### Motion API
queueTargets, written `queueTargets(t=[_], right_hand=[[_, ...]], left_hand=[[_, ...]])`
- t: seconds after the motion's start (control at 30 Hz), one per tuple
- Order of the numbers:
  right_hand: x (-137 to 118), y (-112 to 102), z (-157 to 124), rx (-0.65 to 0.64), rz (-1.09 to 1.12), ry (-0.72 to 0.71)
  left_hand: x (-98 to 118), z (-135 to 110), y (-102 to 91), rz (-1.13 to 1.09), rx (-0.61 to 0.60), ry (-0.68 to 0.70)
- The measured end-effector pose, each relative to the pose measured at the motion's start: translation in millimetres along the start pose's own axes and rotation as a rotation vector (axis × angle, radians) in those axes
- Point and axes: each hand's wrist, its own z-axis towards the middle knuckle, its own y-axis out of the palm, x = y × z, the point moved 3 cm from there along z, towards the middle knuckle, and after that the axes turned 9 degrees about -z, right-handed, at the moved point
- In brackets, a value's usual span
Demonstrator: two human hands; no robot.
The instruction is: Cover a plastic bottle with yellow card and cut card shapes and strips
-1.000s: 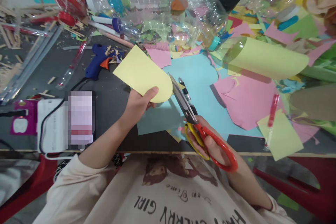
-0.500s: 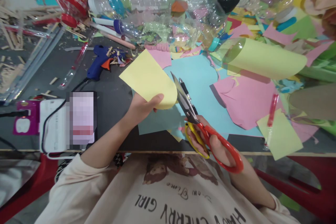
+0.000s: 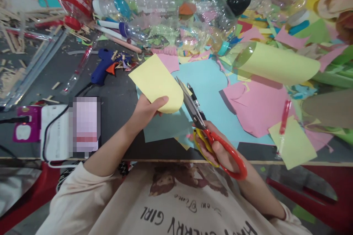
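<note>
My left hand (image 3: 150, 107) pinches a piece of yellow paper (image 3: 158, 82) by its lower edge, thumb on top. The paper has straight corners at the upper left and a rounded end at the lower right. In my right hand (image 3: 217, 150) is a pair of scissors (image 3: 197, 115) with one red and one yellow handle. Their blades point up and left, lying close beside the paper's rounded end. A dark pen (image 3: 194, 97) rests on the light blue paper (image 3: 212, 80) just behind the blades.
Left of the paper lies a blue glue gun (image 3: 102, 66), with a phone (image 3: 86, 125) nearer the table edge. Clear plastic bottles (image 3: 165, 7) crowd the back. Pink paper (image 3: 259, 106), a rolled yellow-green sheet (image 3: 284, 62) and a yellow-green square (image 3: 295, 141) lie to the right.
The yellow paper has turned and shifted slightly in my left hand. The scissors have moved a little left, and their handles are closer together.
</note>
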Motion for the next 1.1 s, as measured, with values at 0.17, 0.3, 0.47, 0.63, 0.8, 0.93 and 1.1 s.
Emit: queueTargets(t=[0.17, 0.3, 0.47, 0.63, 0.8, 0.93, 1.1], right_hand=[[-9.0, -7.8, -6.2, 0.169, -0.022, -0.011], [-28.4, -44.1, -26.8, 0.343, -0.346, 0.038], [-54.5, -99.5, -34.5, 0.663, -1.006, 0.106], [-55.8, -131.5, -21.1, 0.773, -1.23, 0.197], [-58.9, -143.7, -20.0, 0.841, -1.562, 0.083], [-70.4, -117.4, -9.8, 0.898, -1.604, -0.089], [-56.7, -59.9, 45.3, 0.486, -1.469, -0.212]], left_hand=[[2.0, -0.7, -0.8, 0.018, 0.025, 0.007], [-5.1, 4.1, -4.1, 0.064, 0.023, 0.103], [-14.4, 11.5, -11.5, 0.048, 0.09, 0.159], [-7.1, 11.6, -11.4, 0.033, 0.098, 0.184], [-4.6, 12.8, -10.7, 0.073, 0.077, 0.191], [-4.2, 11.4, -12.6, 0.166, 0.107, 0.222], [0.9, 9.6, -15.5, 0.19, 0.172, 0.409]])
